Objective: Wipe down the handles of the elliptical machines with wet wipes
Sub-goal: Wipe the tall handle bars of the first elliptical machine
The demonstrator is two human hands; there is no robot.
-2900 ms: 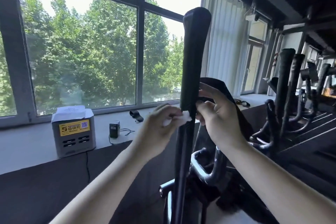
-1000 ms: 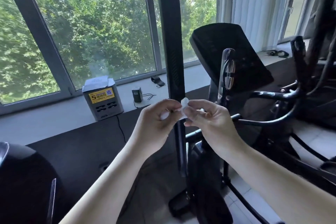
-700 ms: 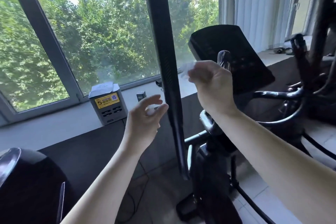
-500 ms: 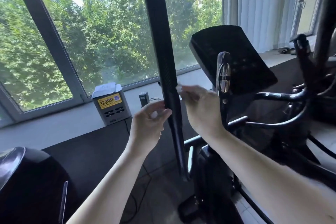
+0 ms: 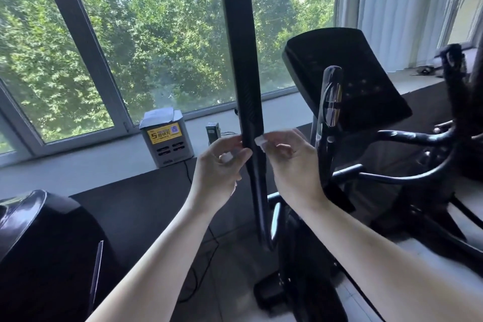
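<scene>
The elliptical's long black handle runs upright through the middle of the view. My hands flank it at sill height. My right hand pinches a small white wet wipe at its fingertips, and the wipe touches the handle's right side. My left hand is on the handle's left side with fingers curled, thumb tip against the bar, and a small white piece of wipe pinched between thumb and fingers.
The black console and a short glossy grip stand just right of my right hand. A grey charging box and a small black device sit on the window sill. Another machine's housing is lower left; more black bars are at the right.
The hands, which held the wipe together in front of the handle, came apart. The right hand rose with the wipe, then came down to the handle's right side; the left stays at its left.
</scene>
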